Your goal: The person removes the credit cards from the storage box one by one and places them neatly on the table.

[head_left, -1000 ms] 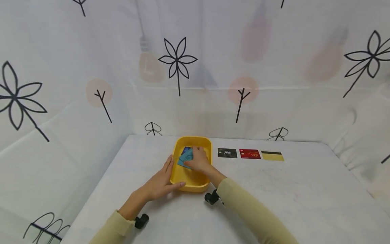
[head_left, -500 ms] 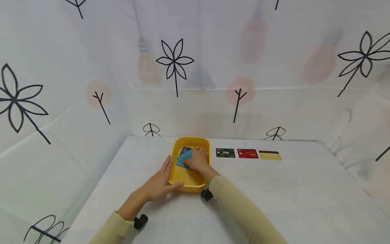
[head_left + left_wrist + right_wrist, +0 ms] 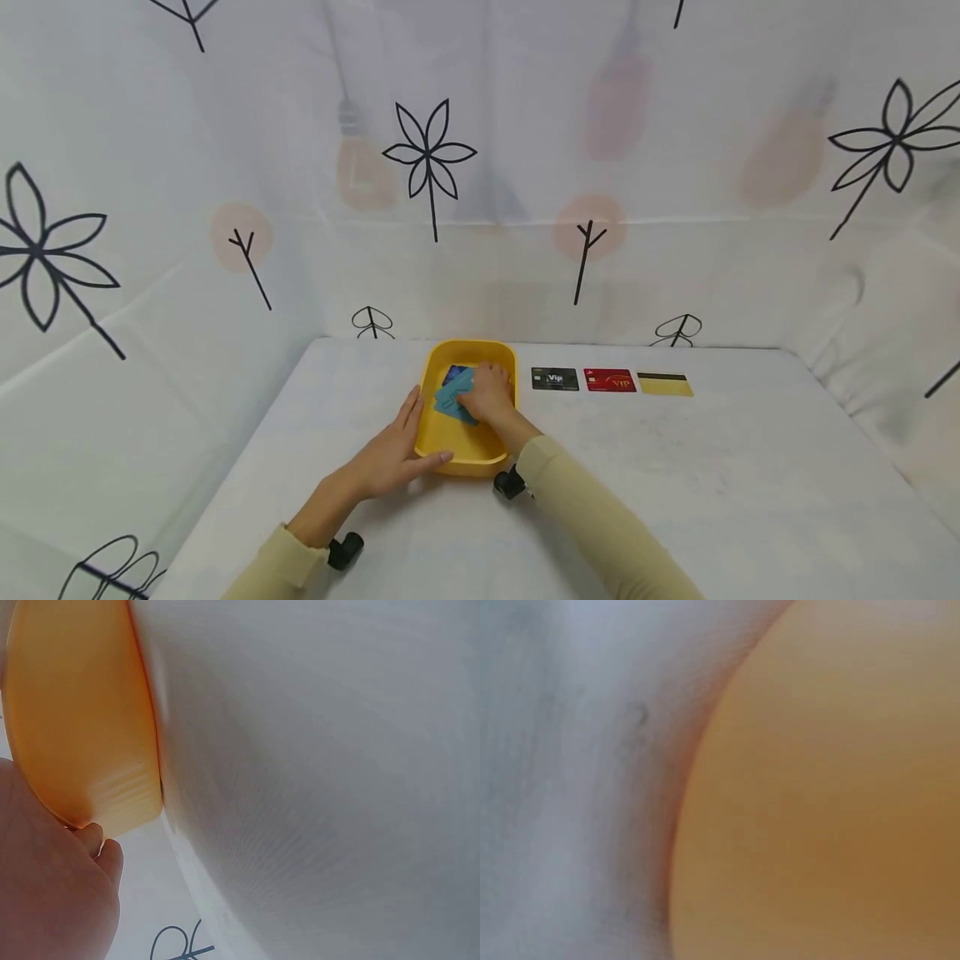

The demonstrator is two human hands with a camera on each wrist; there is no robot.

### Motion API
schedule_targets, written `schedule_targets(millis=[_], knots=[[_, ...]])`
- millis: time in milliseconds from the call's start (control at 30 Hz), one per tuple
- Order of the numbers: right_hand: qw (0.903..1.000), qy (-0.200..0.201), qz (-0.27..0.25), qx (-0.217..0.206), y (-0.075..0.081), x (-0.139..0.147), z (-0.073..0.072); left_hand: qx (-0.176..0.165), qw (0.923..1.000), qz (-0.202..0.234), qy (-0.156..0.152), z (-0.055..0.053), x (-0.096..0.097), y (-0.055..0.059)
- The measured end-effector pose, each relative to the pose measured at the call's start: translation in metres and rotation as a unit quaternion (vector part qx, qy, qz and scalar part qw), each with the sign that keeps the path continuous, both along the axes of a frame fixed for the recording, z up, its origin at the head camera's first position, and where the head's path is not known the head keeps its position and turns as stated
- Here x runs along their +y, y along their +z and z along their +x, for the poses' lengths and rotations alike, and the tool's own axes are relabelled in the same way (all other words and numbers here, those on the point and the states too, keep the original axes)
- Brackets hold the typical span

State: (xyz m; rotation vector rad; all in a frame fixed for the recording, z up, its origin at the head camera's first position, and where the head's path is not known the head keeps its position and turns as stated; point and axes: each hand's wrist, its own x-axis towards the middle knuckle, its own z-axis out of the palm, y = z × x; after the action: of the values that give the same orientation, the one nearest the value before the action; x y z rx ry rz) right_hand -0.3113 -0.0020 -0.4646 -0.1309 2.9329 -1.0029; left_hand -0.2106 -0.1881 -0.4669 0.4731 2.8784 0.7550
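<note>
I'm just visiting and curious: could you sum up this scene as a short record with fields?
Container: yellow tray, on white table
Inside: light-blue card (possibly several), partly covering dark-blue card
Left hand: touching tray's left side, fingers straight
Right hand: inside tray, touching light-blue card; grip unclear
Row right of tray: black card, red card, yellow card with dark stripe

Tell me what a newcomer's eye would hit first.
Probably the yellow tray, central in the head view, with the left hand against its left side and the right hand inside at the light-blue cards. Next come the black VIP card, red VIP card and gold card lined up to its right.
</note>
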Motion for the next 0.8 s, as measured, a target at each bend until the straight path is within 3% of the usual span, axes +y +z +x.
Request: schedule_targets(millis=[400,800], knots=[[0.9918,0.003,-0.128,-0.002,0.0007,0.0027,0.0008,0.005,0.9999,0.006,-0.009,-0.0005,-0.0017,-0.0007],[0.9856,0.018,-0.168,0.006,0.0063,0.0045,0.0037,0.001,0.9999,0.006,-0.013,-0.0024,-0.0037,-0.0019]])
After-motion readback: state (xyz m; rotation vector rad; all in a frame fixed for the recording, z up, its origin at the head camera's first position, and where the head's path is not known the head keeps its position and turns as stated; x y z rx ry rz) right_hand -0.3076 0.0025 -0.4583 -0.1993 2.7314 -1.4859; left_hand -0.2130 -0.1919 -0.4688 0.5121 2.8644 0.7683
